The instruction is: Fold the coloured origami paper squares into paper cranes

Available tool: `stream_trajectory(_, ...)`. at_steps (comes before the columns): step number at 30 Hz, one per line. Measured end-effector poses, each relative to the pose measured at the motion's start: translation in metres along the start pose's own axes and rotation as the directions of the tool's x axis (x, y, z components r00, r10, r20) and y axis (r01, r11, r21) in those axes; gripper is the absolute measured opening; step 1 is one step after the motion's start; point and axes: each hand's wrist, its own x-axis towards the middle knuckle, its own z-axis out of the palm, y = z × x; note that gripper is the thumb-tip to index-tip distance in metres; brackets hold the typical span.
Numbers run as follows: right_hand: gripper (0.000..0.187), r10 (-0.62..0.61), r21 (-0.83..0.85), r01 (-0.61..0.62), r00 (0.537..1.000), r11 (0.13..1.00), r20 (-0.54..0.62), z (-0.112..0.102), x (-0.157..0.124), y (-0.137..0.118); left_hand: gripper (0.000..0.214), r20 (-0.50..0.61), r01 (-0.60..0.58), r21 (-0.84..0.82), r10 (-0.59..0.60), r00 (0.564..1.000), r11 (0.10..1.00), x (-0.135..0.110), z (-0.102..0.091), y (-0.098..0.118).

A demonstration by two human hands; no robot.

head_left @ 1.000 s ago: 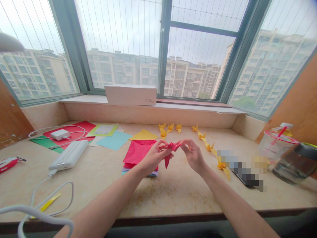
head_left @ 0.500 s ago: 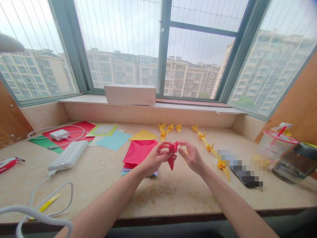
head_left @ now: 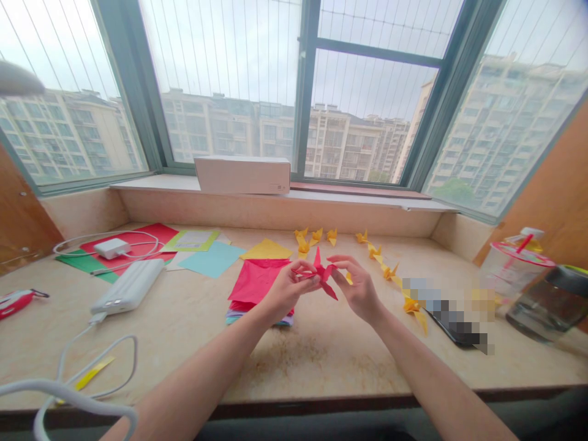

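Observation:
A small red folded paper figure [head_left: 323,274] hangs just above the counter [head_left: 321,349], held between both hands. My left hand [head_left: 287,289] pinches its left side with the fingers closed. My right hand [head_left: 358,289] pinches its right side with thumb and fingers. Behind my left hand lies a stack of paper sheets with a red sheet [head_left: 256,279] on top. A curved row of several yellow folded paper figures [head_left: 375,252] lies beyond my right hand.
Coloured sheets [head_left: 212,258], a white charger [head_left: 111,248] with cable and a white power bank [head_left: 128,286] lie at the left. A plastic cup with a straw [head_left: 512,266], a dark jar [head_left: 544,303] and a blurred-out dark object [head_left: 452,318] stand at the right. A white box [head_left: 242,175] rests on the sill.
The red figure has turned in my fingers: its long point hung downward before, and now one point sticks up and another slants down to the right. Both hands stay where they were.

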Motion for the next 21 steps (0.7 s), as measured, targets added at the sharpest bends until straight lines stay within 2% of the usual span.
stream_trajectory(8,0.018,-0.127,-0.08,0.126,0.992,0.989,-0.001,-0.003,-0.002,-0.008,0.03,-0.048,0.03,-0.159,-0.038,0.998,0.987,0.0,0.001,0.005)
stream_trajectory(12,0.016,-0.167,-0.041,0.166,0.985,0.985,-0.043,-0.001,-0.004,-0.01,0.031,-0.043,0.082,-0.066,-0.085,0.995,0.994,-0.001,-0.001,0.006)
stream_trajectory(16,0.015,-0.103,0.003,0.103,0.993,0.995,-0.064,0.002,-0.006,-0.005,0.034,-0.046,0.034,0.076,-0.031,0.998,0.997,0.0,-0.002,0.005)
stream_trajectory(19,0.02,-0.016,-0.066,0.009,0.994,0.998,-0.107,0.002,-0.009,0.003,0.033,-0.104,0.002,0.184,0.017,0.994,0.983,0.001,-0.002,0.002)
stream_trajectory(21,0.022,0.049,-0.106,-0.062,0.992,0.992,-0.117,0.003,-0.01,0.007,0.035,-0.117,0.018,0.203,0.005,0.993,0.979,0.002,-0.002,0.0)
